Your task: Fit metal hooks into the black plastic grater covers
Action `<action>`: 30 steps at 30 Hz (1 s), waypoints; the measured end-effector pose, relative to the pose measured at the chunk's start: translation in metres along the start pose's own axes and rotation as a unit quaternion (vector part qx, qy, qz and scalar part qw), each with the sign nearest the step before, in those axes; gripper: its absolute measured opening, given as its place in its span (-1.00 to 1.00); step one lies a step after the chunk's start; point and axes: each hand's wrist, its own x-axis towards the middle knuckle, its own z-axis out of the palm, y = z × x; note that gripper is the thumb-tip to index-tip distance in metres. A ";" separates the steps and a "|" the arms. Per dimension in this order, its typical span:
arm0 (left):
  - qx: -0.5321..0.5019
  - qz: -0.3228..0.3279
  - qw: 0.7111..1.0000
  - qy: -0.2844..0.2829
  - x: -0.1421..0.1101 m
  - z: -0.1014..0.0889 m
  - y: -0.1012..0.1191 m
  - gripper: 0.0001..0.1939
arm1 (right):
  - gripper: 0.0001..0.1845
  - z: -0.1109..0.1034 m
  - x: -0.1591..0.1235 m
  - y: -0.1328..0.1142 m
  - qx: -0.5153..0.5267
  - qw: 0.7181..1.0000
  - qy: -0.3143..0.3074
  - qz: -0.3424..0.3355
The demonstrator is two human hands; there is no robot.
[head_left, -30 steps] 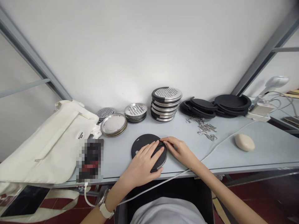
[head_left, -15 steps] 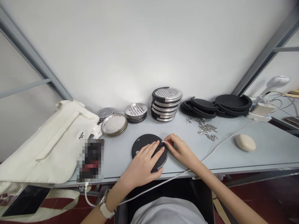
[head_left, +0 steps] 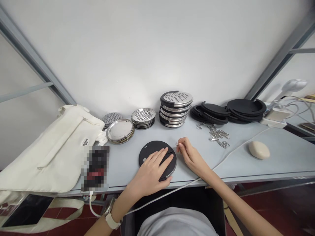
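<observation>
Two hands work at the desk point(head_left: 283, 154): left hand point(head_left: 150, 172) lies flat, fingers spread, on the black disc point(head_left: 154, 154); right hand point(head_left: 190, 155) fingers pinch a small clip point(head_left: 177, 143) just beside the disc's rim.

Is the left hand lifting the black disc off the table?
No, the left hand lies flat on the black disc, which rests on the table.

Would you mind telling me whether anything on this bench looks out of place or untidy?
Mostly tidy: the discs sit in neat stacks. The metal hooks lie in a loose scatter rather than a pile, and a white cable trails across the table and off its front edge. The right hand pinches one small hook.
</observation>
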 end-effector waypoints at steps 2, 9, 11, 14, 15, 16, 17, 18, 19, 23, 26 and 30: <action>0.003 -0.002 1.000 -0.003 0.000 0.000 0.000 -0.34 | -0.84 0.000 0.000 -0.001 -0.002 1.000 -0.009 0.030; 0.005 0.004 1.000 0.001 0.000 0.001 0.000 -0.34 | -0.85 0.006 0.002 0.002 -0.028 0.998 -0.055 0.031; 0.003 0.006 1.000 0.007 0.000 0.002 0.000 -0.34 | -0.86 0.009 0.003 0.004 -0.040 0.996 -0.072 0.015; 0.002 0.005 1.000 0.013 0.000 0.002 0.000 -0.34 | -0.86 0.010 0.004 0.005 -0.058 0.994 -0.090 0.006; 0.004 0.005 1.000 0.012 0.000 0.002 0.000 -0.34 | -0.86 0.010 0.004 0.005 -0.063 0.994 -0.092 0.006; 0.006 0.005 1.000 0.009 0.000 0.002 -0.001 -0.34 | -0.86 0.009 0.004 0.006 -0.069 0.993 -0.093 0.006; 0.009 0.005 1.000 0.005 0.001 0.002 -0.001 -0.34 | -0.86 0.009 0.004 0.006 -0.077 0.993 -0.095 0.007; 0.011 0.005 1.000 0.002 0.001 0.002 -0.001 -0.33 | -0.86 0.008 0.004 0.006 -0.088 0.992 -0.095 0.009; 0.013 0.005 1.000 0.000 0.001 0.002 -0.001 -0.33 | -0.85 0.008 0.004 0.007 -0.102 0.990 -0.094 0.011; 0.012 0.003 1.000 0.003 0.001 0.002 0.000 -0.33 | -0.80 0.009 0.004 0.011 -0.172 0.982 -0.082 0.008; 0.011 0.003 1.000 0.008 0.001 0.002 0.000 -0.33 | -0.77 0.010 0.004 0.012 -0.215 0.974 -0.075 0.002; 0.009 0.006 1.000 0.012 0.001 0.002 0.000 -0.33 | -0.75 0.012 0.003 0.013 -0.257 0.964 -0.072 0.005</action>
